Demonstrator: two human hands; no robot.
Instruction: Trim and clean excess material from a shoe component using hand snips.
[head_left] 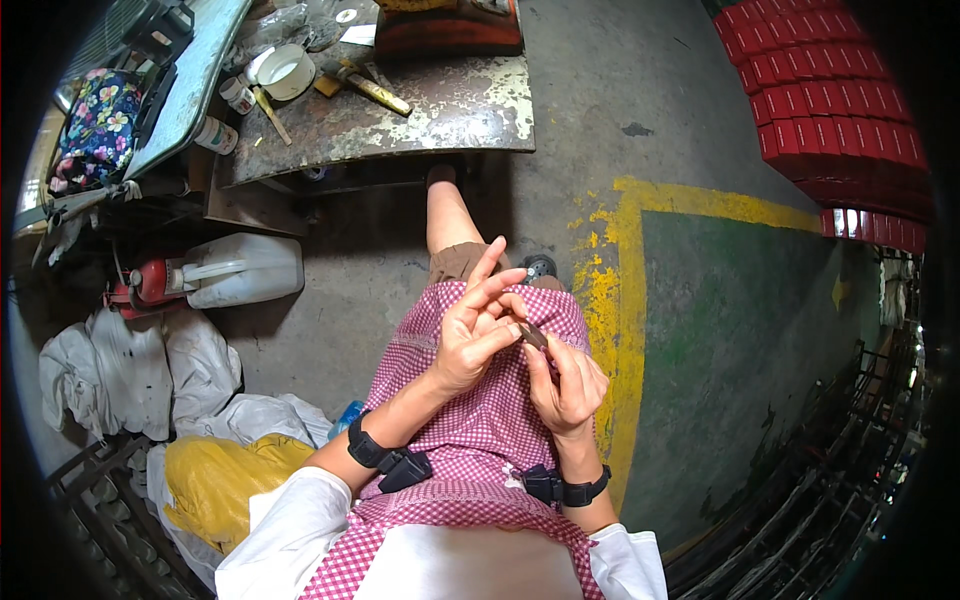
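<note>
In front of my lap I hold a small, dark brown, flat piece (534, 336) between both hands; its exact kind is too small to make out. My left hand (472, 340) has its thumb against the near left end of the piece, with a finger behind it, while its other fingers stretch up and away. With thumb and fingertips, my right hand (570, 388) pinches the other side of the same piece. Below the hands spreads a pink checked apron (470, 425).
Ahead, a worn workbench (470, 120) bears brushes (375, 90), a white tub (286, 72) and a red-orange box (450, 32). At left are a jerrycan (250, 270), a fire extinguisher (150, 282) and sacks (235, 480). Red boxes (830, 105) stand stacked at far right; dark metal racks (800, 500) lie nearer.
</note>
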